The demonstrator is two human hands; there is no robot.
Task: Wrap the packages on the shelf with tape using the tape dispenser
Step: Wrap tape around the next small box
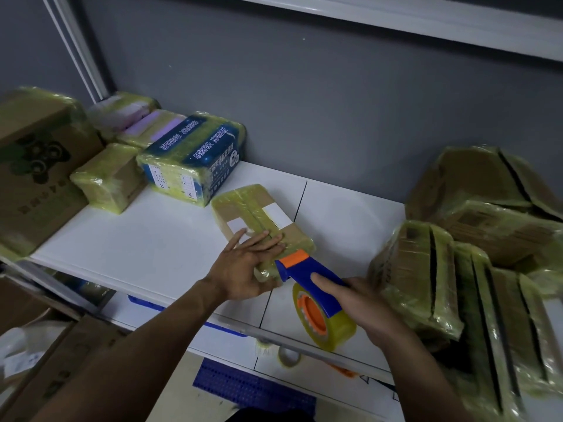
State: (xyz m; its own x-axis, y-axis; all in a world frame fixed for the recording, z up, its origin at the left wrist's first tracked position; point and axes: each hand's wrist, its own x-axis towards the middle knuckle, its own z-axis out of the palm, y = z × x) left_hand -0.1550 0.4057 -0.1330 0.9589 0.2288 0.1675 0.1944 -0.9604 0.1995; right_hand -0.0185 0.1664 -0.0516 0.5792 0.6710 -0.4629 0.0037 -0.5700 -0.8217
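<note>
At the centre of the white shelf [152, 239], a flat cardboard package [253, 205] is seen lying lengthwise, banded in yellowish tape and marked with two white labels. Its near end is pressed down by the left hand [243, 266], whose fingers are laid out straight and flat across the top. Just to the 4 o'clock side of that hand, the blue handle of the tape dispenser [307, 269] is gripped by the right hand [362, 303], with the fingers curled round it and the thumb laid along its top. The dispenser's orange head [294, 257] is set against the package's near right corner, close to the left fingertips. The yellow tape roll [335, 327] on its orange hub is hung from the dispenser at 5 o'clock, over the shelf's front edge. Towards 9 and 10 o'clock, wrapped parcels are grouped: a blue printed box [195, 153], a small cardboard box [106, 178] just beside it, a large printed carton [33, 166] at the far left, and pink-labelled packs [143, 120] behind. At 3 to 4 o'clock, a heap of tape-wrapped cardboard bundles [475, 239] is piled. Below the shelf, at 6 o'clock, a spare tape roll [288, 357] and a blue crate [253, 388] are visible.
</note>
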